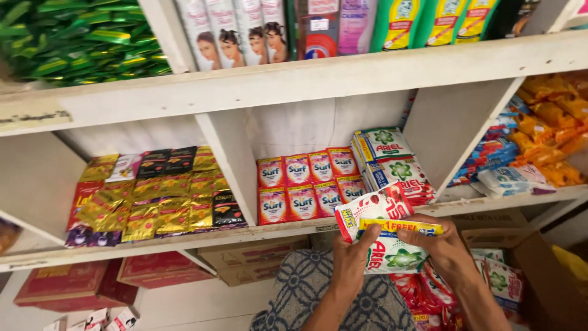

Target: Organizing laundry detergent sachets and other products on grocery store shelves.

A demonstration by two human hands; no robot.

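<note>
My left hand (350, 260) and my right hand (442, 247) together grip a small stack of white sachets (384, 232) with red, green and yellow print, held just below the front edge of a white wooden shelf (288, 229). In the compartment right above stand rows of red sachets (306, 187) and a leaning stack of white and green sachets (395, 162). More of the same packets (429, 291) lie under my right hand.
Gold and dark sachets (153, 196) fill the left compartment, blue and orange packets (539, 141) the right one. Bottles and green packs line the upper shelf (294, 76). Cardboard boxes (514, 236) and red cartons (73, 282) sit below. A blue patterned cloth (306, 288) covers my lap.
</note>
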